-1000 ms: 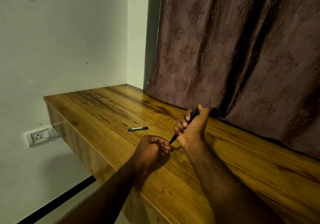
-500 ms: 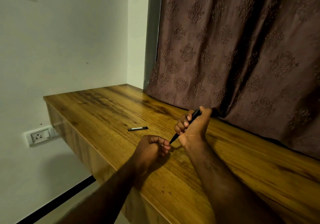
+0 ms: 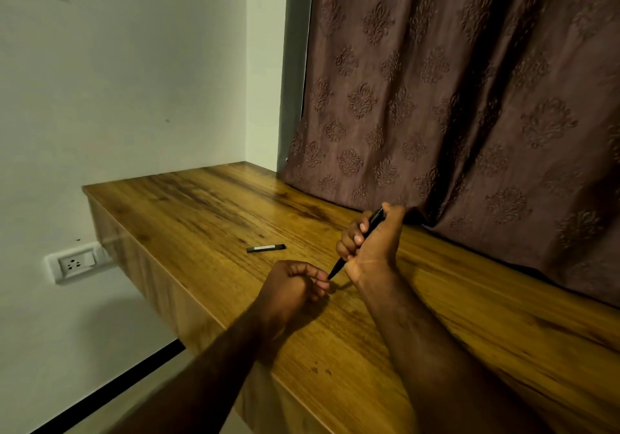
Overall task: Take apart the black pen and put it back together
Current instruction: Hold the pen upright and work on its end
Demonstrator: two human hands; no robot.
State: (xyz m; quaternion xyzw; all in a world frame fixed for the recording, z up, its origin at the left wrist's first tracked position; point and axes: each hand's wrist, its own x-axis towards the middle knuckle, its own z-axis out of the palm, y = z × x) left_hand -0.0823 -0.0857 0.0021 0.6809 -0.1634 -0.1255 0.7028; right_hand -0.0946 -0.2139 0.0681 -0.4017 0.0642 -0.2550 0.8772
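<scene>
My right hand (image 3: 372,246) grips the black pen (image 3: 337,267) in its curled fingers above the wooden desk (image 3: 208,205). The pen slants down to the left, its upper end showing by my thumb and its pointed tip toward my left hand. My left hand (image 3: 292,287) rests on the desk with fingers curled, its fingertips right at the pen's tip; whether they pinch the tip or a small part I cannot tell. The pen's black cap (image 3: 266,248), with a pale clip, lies flat on the desk to the left of both hands.
A brown patterned curtain (image 3: 469,98) hangs along the desk's back edge, just behind my right hand. The desk's left end meets a white wall with a power socket (image 3: 75,262) below the desk top. The front edge runs under my left forearm.
My right hand and the pen shifted very slightly; the left hand and the cap have stayed where they were.
</scene>
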